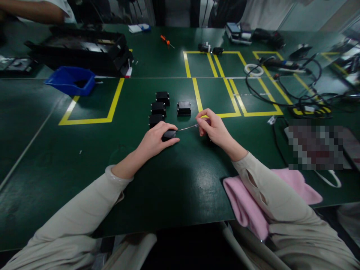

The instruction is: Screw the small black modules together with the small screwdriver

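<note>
My left hand (157,139) is closed around a small black box (170,135) resting low over the green table. Between the fingers of my right hand (211,125) is a screwdriver (189,128), its thin metal shaft pointing left with the tip at the box's right end. The fingers cover most of its handle. Just beyond my left hand stand similar black boxes, the nearest black box (155,120) partly behind the fingers, then a middle black box (158,108) and a far black box (162,98). Another black box (184,108) sits apart to their right.
A blue bin (73,79) stands before a large black tray (81,52) at the left. An orange screwdriver (167,41) lies at the back. Tangled black cables (295,90) spread at the right. Under my right forearm is a pink cloth (244,202). Someone's arm (42,13) shows top left.
</note>
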### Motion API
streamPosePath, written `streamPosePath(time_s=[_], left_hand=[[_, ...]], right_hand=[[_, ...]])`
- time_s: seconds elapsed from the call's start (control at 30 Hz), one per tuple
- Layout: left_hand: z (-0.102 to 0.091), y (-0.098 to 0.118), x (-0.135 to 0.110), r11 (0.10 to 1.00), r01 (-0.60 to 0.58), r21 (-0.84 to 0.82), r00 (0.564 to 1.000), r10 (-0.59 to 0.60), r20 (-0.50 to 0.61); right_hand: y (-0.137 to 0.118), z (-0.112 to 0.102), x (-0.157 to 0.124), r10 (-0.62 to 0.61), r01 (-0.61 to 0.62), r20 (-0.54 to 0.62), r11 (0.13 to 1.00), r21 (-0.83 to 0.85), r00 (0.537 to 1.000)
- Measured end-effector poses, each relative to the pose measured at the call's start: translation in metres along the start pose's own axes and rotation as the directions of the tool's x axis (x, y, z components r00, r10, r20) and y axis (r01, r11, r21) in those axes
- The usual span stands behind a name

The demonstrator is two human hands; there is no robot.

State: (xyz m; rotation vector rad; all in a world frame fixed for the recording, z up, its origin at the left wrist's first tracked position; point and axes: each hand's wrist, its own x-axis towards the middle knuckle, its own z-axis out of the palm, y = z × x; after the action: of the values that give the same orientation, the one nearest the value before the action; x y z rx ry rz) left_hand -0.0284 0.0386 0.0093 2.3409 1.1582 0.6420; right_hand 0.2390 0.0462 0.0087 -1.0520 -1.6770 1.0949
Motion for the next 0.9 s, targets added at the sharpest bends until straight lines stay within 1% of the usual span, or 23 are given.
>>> streamPosePath(time_s=[0.2, 0.4, 0.6, 0.8, 0.9], left_hand=[[-0.0009, 0.0006, 0.0001, 1.000, 0.013, 0.001, 1.000, -0.013, 0.007], [-0.0005, 0.0000, -0.0002, 1.000, -0.009, 0.003, 1.000, 0.009, 0.002], [0.0013, -0.0014, 0.0000, 0.999, -0.030, 0.018, 0.999, 0.030, -0.015], [0.0008, -0.0012, -0.0002, 1.000, -0.023, 0.013, 1.000, 0.023, -0.015], [0.0005, -0.0012, -0.0003, 1.000, -0.024, 0.013, 1.000, 0.024, -0.015]], right_hand=[[0.0010, 0.0005, -0.0012, -0.023, 0.024, -0.041, 0.999, 0.026, 0.999], [0.0012, 0.0002, 0.0007, 0.002, -0.002, 0.004, 1.000, 0.025, 1.000], [0.0053, -0.0005, 0.0003, -0.065, 0.066, -0.036, 0.997, 0.029, 0.997], [0.0035, 0.0001, 0.0014, -0.029, 0.029, -0.005, 0.998, 0.050, 1.000], [0.0030, -0.0004, 0.0013, -0.029, 0.029, 0.002, 0.999, 0.031, 1.000]])
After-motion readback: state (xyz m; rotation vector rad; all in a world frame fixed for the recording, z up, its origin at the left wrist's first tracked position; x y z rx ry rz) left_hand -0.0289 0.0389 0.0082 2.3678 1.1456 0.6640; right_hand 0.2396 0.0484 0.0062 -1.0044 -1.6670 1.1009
